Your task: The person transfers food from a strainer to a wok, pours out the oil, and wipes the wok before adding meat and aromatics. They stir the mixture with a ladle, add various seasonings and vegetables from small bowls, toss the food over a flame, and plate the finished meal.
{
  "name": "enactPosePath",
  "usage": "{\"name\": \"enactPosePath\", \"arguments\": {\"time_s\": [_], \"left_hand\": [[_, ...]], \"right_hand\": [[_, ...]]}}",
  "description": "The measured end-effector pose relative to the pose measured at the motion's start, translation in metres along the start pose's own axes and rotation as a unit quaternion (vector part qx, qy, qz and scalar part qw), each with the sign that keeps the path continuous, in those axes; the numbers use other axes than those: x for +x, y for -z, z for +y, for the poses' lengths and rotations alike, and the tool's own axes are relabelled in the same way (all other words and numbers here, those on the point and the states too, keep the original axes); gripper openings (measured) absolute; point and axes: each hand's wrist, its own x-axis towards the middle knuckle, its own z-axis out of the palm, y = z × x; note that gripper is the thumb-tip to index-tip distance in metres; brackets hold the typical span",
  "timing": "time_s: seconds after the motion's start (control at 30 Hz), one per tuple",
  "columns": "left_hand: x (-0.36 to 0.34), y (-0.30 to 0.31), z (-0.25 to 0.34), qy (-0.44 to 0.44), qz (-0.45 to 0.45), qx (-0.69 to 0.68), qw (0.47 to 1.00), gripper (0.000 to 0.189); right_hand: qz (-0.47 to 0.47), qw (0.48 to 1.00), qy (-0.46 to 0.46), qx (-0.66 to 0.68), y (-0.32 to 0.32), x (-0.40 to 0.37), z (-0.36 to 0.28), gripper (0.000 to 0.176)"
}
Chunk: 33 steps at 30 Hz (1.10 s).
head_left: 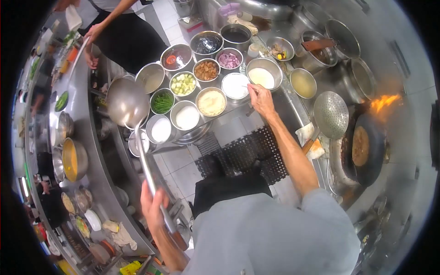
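My left hand (155, 204) is closed round the long metal handle of a wok ladle (128, 101). The ladle's round bowl hangs over the left end of the ingredient containers. My right hand (261, 97) is pinched at the rim between a bowl of white powder (235, 85) and a pot of cream-coloured liquid (261, 78). Something thin shows at its fingertips, too small to name. Around them stand containers of chopped green stalks (162, 102), pale green cubes (183, 84), brown chunks (206, 71), sliced red onion (229, 60) and pale yellow paste (211, 101).
At right a dark wok (369, 146) holds a brown round piece, with flames (384, 103) behind it. A perforated strainer (331, 114) rests beside it. On the left counter stands a bowl of orange liquid (73, 159). Another person (128, 39) works at upper left.
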Motion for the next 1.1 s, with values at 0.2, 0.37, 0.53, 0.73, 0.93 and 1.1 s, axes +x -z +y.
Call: {"name": "enactPosePath", "arguments": {"time_s": [0.2,0.37,0.53,0.73,0.93,1.1], "left_hand": [[-0.032,0.031,-0.019,0.102,0.056,-0.029,0.993,0.053],[-0.026,0.014,-0.045,0.180,0.035,-0.068,0.981,0.047],[-0.008,-0.016,-0.040,0.242,-0.058,-0.079,0.965,0.041],[0.000,-0.029,-0.045,0.287,-0.087,0.007,0.954,0.045],[0.016,-0.050,-0.034,0.302,-0.100,0.069,0.946,0.044],[0.035,-0.065,-0.032,0.305,-0.108,0.075,0.943,0.045]], "right_hand": [[-0.040,0.998,0.013,-0.051,0.034,0.015,-0.034,0.020],[-0.063,0.997,-0.030,-0.039,0.036,0.038,-0.024,0.025],[-0.084,0.992,-0.099,0.008,0.034,0.050,-0.007,0.029],[-0.096,0.980,-0.157,0.080,0.032,0.054,0.021,0.030],[-0.081,0.944,-0.255,0.194,0.034,0.057,0.046,0.026],[-0.061,0.888,-0.310,0.334,0.060,0.062,0.039,0.027]]}}
